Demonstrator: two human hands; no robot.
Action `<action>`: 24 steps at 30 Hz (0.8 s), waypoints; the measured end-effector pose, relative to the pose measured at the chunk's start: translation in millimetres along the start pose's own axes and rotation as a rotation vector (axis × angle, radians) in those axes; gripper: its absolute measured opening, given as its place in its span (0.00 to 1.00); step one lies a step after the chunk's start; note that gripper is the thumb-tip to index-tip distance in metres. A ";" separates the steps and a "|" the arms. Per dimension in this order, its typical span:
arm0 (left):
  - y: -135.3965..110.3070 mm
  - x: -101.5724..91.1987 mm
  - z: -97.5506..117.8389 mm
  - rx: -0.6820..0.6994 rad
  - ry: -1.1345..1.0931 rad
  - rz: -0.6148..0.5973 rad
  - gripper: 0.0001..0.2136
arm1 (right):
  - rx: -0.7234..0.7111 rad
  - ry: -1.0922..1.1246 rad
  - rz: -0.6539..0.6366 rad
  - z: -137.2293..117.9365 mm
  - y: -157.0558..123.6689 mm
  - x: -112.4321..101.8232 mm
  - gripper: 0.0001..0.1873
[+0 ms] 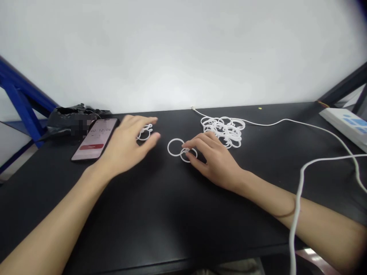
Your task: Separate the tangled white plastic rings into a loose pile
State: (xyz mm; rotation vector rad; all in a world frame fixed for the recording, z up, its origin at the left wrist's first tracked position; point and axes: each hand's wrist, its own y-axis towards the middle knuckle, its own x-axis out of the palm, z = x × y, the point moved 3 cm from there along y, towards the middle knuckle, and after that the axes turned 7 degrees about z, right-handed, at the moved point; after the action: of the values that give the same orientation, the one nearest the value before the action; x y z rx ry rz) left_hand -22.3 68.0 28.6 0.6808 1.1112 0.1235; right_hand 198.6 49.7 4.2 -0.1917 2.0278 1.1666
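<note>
My left hand (130, 141) is at the left of the black table, thumb and fingers spread apart. Just beyond it, partly hidden by the hand, lie some small white rings (145, 135) with little knobbed ends. My right hand (215, 158) pinches the joint of two thin white rings (176, 148) between thumb and fingertips, close to the tabletop. One of these is larger and sticks out to the left; the smaller sits under the fingertips. Behind the right hand is a tangled pile of similar white rings (225, 128), its near edge partly covered by the hand.
A phone (94, 139) showing a timer lies left of my left hand, before crumpled black plastic (64, 120). A white cable (275, 123) runs along the back and right; a thicker loop crosses over my right forearm. A white box (346, 124) stands at the right on the black table (160, 217).
</note>
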 end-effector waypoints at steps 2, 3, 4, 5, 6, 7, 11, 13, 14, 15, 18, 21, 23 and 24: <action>-4.9 5.3 18.4 0.114 -0.059 -0.087 0.19 | 0.004 -0.001 0.013 1.1 0.7 -1.0 0.07; -7.6 8.2 25.5 0.170 -0.063 -0.109 0.21 | 0.002 0.001 0.017 1.6 0.9 -1.4 0.07; -10.3 11.6 30.6 0.211 -0.055 -0.124 0.23 | -0.003 0.002 0.019 2.1 1.1 -1.7 0.07; -12.7 15.0 34.1 0.245 -0.040 -0.127 0.23 | -0.009 0.001 0.022 2.4 1.2 -2.0 0.07; -14.8 18.1 36.1 0.270 -0.024 -0.120 0.23 | -0.017 -0.002 0.027 2.6 1.3 -2.3 0.07; -16.3 20.9 37.0 0.285 -0.012 -0.113 0.22 | -0.025 -0.005 0.031 2.7 1.4 -2.5 0.07; -18.3 24.8 37.6 0.288 -0.031 -0.104 0.19 | -0.042 0.007 0.046 1.9 2.1 -3.1 0.06; -17.1 22.5 37.8 0.225 -0.096 -0.129 0.18 | -0.041 0.021 0.048 1.4 2.0 -3.6 0.07; -16.3 20.9 37.8 0.173 -0.142 -0.151 0.17 | -0.040 0.028 0.054 1.3 1.8 -4.1 0.08; -15.5 19.2 37.8 0.111 -0.197 -0.175 0.16 | -0.036 0.037 0.058 1.2 1.6 -4.5 0.09; -14.4 16.3 38.9 -0.069 -0.391 -0.266 0.16 | -0.042 0.061 0.080 0.7 0.8 -6.1 0.12; -14.7 15.7 42.2 -0.155 -0.522 -0.340 0.21 | -0.087 0.099 0.109 -1.2 0.3 -8.0 0.14; -14.9 15.9 43.6 -0.169 -0.535 -0.354 0.21 | -0.107 0.151 0.102 -2.6 0.0 -8.6 0.15; -15.0 16.3 43.9 -0.173 -0.528 -0.356 0.21 | -0.108 0.177 0.087 -3.1 -0.2 -8.5 0.15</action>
State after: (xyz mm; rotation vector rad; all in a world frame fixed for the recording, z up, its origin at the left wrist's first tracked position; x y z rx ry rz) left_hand 19.2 43.4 19.0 0.3220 0.6855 -0.2521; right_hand 202.8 45.2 10.7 -0.2707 2.1460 1.3566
